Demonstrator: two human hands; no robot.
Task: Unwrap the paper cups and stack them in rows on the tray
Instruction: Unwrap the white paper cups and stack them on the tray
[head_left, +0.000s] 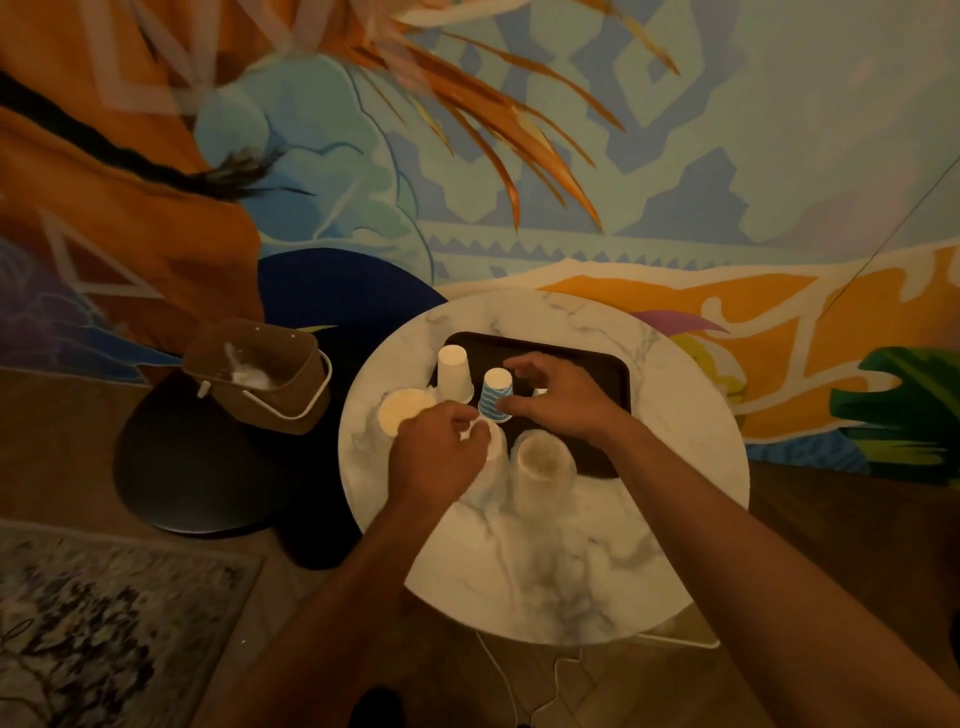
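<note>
Your left hand (441, 452) pinches clear, filmy plastic wrap (493, 473); below it the table (545, 561) looks like smooth veined marble. By your right hand (550, 402), a matt tray (597, 374) and paper cup (496, 395).

We record a round marble-patterned table (545, 571) at centre. At 9 o'clock of it stands a black round stool (192, 467), bearing a brown basket (306, 397) with a white handle; something white and crumpled (244, 370) lies inside. At 7 o'clock we note a grey patterned rug (104, 623) on the wooden floor (831, 504). At 6 o'clock, a white cable (498, 670). From 9 through 3 o'clock, a painted mural (519, 156) in orange, blue and green.
</note>
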